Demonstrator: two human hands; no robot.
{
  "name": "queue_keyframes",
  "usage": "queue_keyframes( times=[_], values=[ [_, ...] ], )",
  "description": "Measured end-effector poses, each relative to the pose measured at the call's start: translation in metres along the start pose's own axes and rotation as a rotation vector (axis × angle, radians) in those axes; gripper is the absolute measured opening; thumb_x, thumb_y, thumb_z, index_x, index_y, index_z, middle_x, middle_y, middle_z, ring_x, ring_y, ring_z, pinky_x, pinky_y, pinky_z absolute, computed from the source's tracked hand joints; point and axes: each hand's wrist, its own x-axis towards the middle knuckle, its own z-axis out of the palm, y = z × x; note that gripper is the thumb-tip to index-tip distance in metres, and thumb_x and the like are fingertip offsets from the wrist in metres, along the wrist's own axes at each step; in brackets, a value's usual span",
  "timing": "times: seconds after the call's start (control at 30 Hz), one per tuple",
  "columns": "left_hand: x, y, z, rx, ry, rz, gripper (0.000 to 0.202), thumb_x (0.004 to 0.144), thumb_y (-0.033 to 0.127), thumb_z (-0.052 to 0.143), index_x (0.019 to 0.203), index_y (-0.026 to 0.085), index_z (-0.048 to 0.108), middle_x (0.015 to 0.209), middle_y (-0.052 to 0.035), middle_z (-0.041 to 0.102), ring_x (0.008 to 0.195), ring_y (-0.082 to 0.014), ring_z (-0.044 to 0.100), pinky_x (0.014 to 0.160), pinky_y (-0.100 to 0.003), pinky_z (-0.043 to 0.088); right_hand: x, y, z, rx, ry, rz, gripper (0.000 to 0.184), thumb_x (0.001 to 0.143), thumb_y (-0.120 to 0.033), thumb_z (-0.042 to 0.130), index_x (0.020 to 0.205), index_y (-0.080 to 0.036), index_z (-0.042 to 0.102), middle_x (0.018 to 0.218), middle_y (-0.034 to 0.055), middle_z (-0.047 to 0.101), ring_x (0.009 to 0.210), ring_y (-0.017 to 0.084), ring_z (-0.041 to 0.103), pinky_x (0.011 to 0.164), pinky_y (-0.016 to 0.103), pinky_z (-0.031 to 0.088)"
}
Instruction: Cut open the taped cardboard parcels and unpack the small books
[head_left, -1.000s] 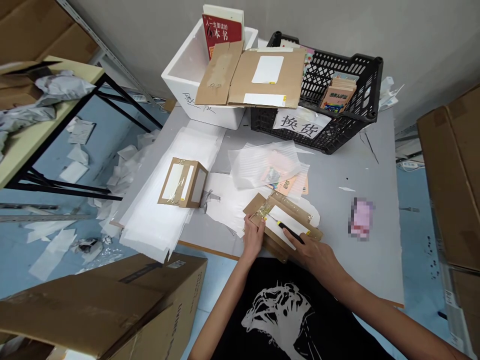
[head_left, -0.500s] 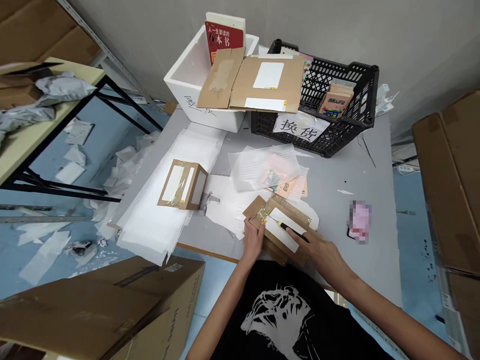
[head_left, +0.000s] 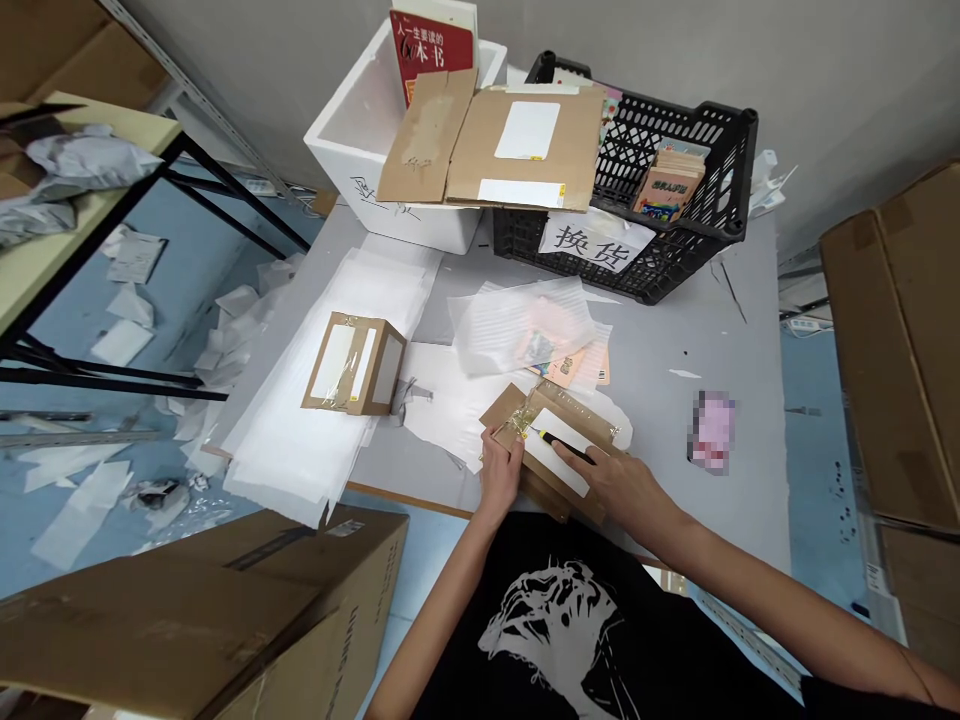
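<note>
A brown cardboard box (head_left: 540, 493), which looks partly flattened, lies at the table's front edge with a white label (head_left: 562, 455) and clear tape on it. My left hand (head_left: 500, 468) grips its left end, fingers closed around the taped edge. In my right hand (head_left: 622, 485) is a utility knife (head_left: 568, 448) with a black handle and yellow front end. Its tip points at the taped end, close to my left fingers. Just beyond the box, orange-pink booklets (head_left: 564, 365) lie partly under translucent foam wrap (head_left: 517, 325).
A small taped carton (head_left: 346, 362) sits on white foam sheets (head_left: 285, 440) to the left. Behind stand a white foam box (head_left: 409, 225) and a black crate (head_left: 697, 225), with opened cardboard (head_left: 465, 140) across them. A pixelated pink item (head_left: 712, 430) lies right. A large carton (head_left: 367, 600) stands front left.
The utility knife has moved a little left along the cardboard, closer to my left hand. My left hand keeps its grip. The whole view has shifted slightly.
</note>
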Motion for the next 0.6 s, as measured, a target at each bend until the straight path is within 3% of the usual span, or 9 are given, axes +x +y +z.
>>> queue_keyframes(
  times=[0.17,0.4,0.6],
  values=[
    [-0.001,0.001,-0.001,-0.005,-0.004,-0.007,0.044,0.088,0.043,0.044,0.121,0.018,0.031,0.128,-0.0176,0.049,0.121,-0.0294,0.048,0.094,-0.043,0.039,-0.007,-0.003,-0.009,0.012,-0.042,0.011,0.068,0.086,-0.006,0.047,0.145,-0.031,0.027,0.099,0.0084,0.062,0.07,0.015,0.065,0.057,0.023,0.042],
    [-0.001,0.001,-0.001,0.011,-0.007,0.013,0.043,0.088,0.042,0.043,0.122,0.017,0.03,0.128,-0.0181,0.049,0.122,-0.0298,0.047,0.095,-0.043,0.039,-0.009,-0.014,0.006,-0.025,0.01,0.033,0.068,0.086,-0.004,0.048,0.145,-0.031,0.028,0.09,0.0059,0.062,0.061,0.012,0.064,0.047,0.021,0.037],
    [0.0,0.0,0.0,0.025,0.001,0.017,0.042,0.089,0.04,0.042,0.122,0.017,0.03,0.127,-0.0182,0.05,0.123,-0.0302,0.046,0.095,-0.044,0.039,-0.012,-0.013,0.007,-0.029,0.016,0.036,0.069,0.085,-0.004,0.049,0.145,-0.03,0.027,0.09,0.006,0.063,0.061,0.013,0.064,0.047,0.021,0.035]
  ],
)
